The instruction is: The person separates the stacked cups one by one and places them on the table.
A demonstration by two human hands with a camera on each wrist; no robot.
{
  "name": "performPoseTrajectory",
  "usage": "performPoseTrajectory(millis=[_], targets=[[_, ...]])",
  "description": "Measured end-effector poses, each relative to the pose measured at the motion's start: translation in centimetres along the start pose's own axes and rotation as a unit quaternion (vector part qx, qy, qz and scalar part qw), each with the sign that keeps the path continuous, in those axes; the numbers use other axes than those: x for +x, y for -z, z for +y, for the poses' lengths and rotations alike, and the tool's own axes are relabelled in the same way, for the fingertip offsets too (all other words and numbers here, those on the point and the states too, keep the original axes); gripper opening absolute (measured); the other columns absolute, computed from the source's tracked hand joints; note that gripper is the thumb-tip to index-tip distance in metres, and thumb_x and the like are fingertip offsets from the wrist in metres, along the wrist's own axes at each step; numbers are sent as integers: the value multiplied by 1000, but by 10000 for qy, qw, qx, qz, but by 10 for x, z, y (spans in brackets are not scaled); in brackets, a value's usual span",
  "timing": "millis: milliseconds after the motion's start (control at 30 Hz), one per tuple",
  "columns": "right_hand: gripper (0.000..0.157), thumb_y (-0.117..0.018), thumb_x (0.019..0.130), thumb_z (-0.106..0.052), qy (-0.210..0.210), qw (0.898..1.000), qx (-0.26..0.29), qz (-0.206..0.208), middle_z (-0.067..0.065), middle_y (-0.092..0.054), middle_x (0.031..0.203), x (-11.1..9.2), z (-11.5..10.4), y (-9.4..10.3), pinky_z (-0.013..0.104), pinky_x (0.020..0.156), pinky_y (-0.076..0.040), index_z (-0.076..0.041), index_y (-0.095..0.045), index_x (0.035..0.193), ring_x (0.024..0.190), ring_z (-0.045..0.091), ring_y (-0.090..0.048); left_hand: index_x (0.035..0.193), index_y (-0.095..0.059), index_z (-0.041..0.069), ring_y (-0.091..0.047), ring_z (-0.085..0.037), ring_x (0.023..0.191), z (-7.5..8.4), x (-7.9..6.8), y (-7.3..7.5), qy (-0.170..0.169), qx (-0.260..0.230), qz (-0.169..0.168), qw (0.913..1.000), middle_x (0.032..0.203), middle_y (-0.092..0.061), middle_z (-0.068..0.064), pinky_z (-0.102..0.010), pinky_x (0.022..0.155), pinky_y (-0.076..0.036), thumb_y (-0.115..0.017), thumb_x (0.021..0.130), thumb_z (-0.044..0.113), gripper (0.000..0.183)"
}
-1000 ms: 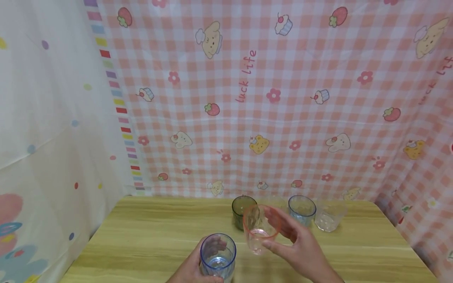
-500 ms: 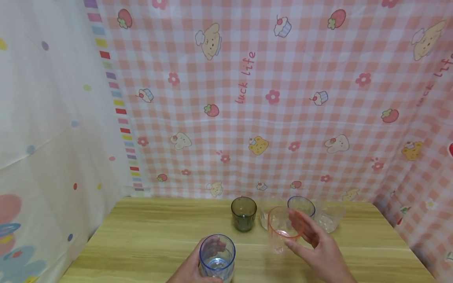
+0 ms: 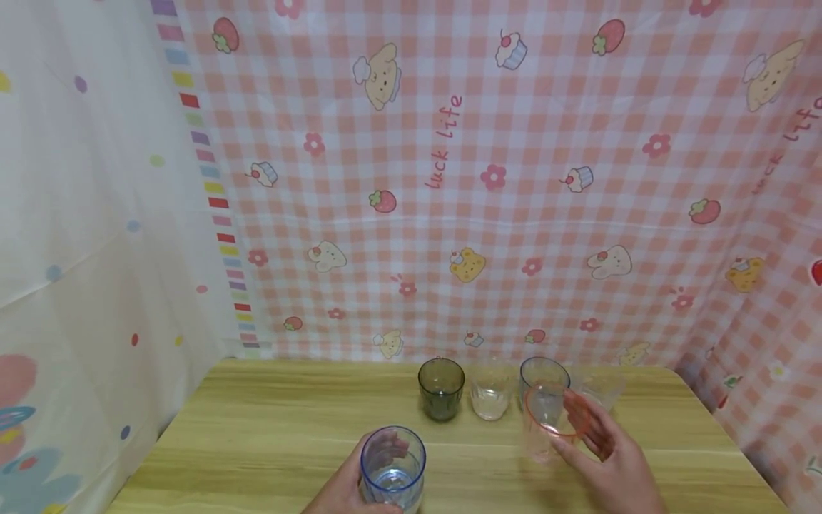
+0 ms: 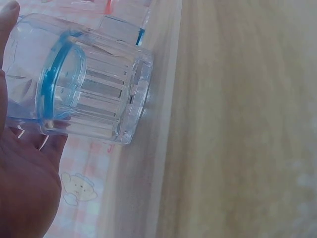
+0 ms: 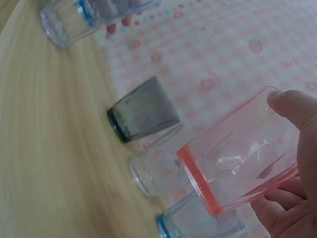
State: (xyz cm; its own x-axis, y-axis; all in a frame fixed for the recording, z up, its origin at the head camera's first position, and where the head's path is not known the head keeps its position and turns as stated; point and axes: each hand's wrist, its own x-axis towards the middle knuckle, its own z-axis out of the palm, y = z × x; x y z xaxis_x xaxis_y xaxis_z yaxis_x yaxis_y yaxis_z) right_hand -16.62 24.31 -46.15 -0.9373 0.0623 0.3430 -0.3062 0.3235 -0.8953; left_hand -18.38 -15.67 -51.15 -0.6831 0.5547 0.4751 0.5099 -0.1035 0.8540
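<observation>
My left hand [image 3: 343, 482] grips a blue-rimmed clear cup [image 3: 393, 467] at the front of the table. In the left wrist view its blue base sits nested inside a ribbed clear cup [image 4: 106, 106], whose bottom faces the tabletop. My right hand [image 3: 613, 457] holds an orange-rimmed pinkish clear cup [image 5: 242, 153] between thumb and fingers, upright and raised. From the head view, this cup overlaps another blue-rimmed cup [image 3: 544, 371] standing behind it. Left of that one stand a clear cup [image 3: 491, 400] and a smoky dark cup [image 3: 441, 392].
At the right end of the back row, a clear cup [image 3: 606, 385] is partly hidden by my right hand. The wooden table [image 3: 276, 421] meets a pink checked cloth [image 3: 411, 235] behind and a white dotted cloth [image 3: 96, 235] on the left.
My right hand has carried the orange-rimmed cup rightward, from before the smoky cup to before the blue-rimmed one in the row. The left hand and its cups have stayed almost still.
</observation>
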Motion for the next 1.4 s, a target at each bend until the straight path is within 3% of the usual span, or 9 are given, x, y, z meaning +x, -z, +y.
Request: performPoseTrajectory(millis=[133,267,400,533,733,967,1267,1333,1400], targets=[[74,-79,98,-7,66,10000,0,6,-36,-54,143,0,10,6,1,99,-47,2,-41,161,128,-24,-50,151,-33,-16,-59,-5,138,-1,0,1,55,7,-35,10000,142,-52,-44,-25,115,-50,-86,90,1,83],[74,-79,98,-5,-6,10000,-57,52,-36,-53,143,-1,19,12,-1,100,-44,2,-41,161,127,-26,-48,152,-33,-15,-58,-4,138,-1,-1,1,183,-3,-46,9998,143,-49,-46,-25,114,-50,-86,90,2,83],[76,-80,99,-12,-270,9991,-325,104,-4,-55,160,-2,27,18,-3,98,-42,2,-39,162,124,-30,-44,152,-32,-17,-58,-4,137,-1,0,1,208,0,-49,9998,142,-48,-47,-25,114,-51,-86,90,2,84],[81,-79,101,-19,-640,9971,-408,73,33,-42,165,-2,34,25,-4,93,-42,3,-34,165,118,-34,-40,151,-32,-18,-58,-3,137,-1,0,2,203,13,-51,9998,142,-49,-47,-24,114,-50,-86,90,2,84],[88,-78,102,-18,-970,9951,-208,44,39,-33,167,-1,46,33,-5,92,-41,8,-23,166,112,-38,-37,152,-33,-14,-59,-4,137,-1,0,1,255,12,-37,9997,143,-50,-45,-24,114,-50,-85,91,2,83],[89,-75,103,-14,-1051,9943,-174,88,42,-29,167,-1,58,39,-6,90,-40,12,-18,165,108,-39,-35,153,-34,-12,-59,-3,136,2,-1,1,478,4,-3,9989,146,-54,-39,-24,113,-50,-85,91,3,82],[83,-69,106,-9,-906,9950,-395,165,46,-31,161,-2,73,47,-7,87,-38,16,-15,163,107,-40,-31,154,-37,-7,-59,-4,136,1,0,1,304,37,1,9995,145,-54,-40,-25,114,-50,-86,90,2,81],[82,-69,106,-9,-868,9950,-435,213,34,-39,161,-3,76,48,-7,87,-38,16,-15,162,108,-40,-32,154,-37,-7,-59,-4,136,1,0,1,316,17,9,9995,145,-54,-40,-25,114,-50,-86,90,2,81],[82,-69,106,-9,-841,9951,-457,252,4,-47,158,-4,79,50,-7,87,-38,16,-15,162,108,-40,-32,154,-36,-8,-59,-4,136,1,0,2,324,-3,1,9995,145,-52,-42,-25,114,-51,-86,91,3,81]])
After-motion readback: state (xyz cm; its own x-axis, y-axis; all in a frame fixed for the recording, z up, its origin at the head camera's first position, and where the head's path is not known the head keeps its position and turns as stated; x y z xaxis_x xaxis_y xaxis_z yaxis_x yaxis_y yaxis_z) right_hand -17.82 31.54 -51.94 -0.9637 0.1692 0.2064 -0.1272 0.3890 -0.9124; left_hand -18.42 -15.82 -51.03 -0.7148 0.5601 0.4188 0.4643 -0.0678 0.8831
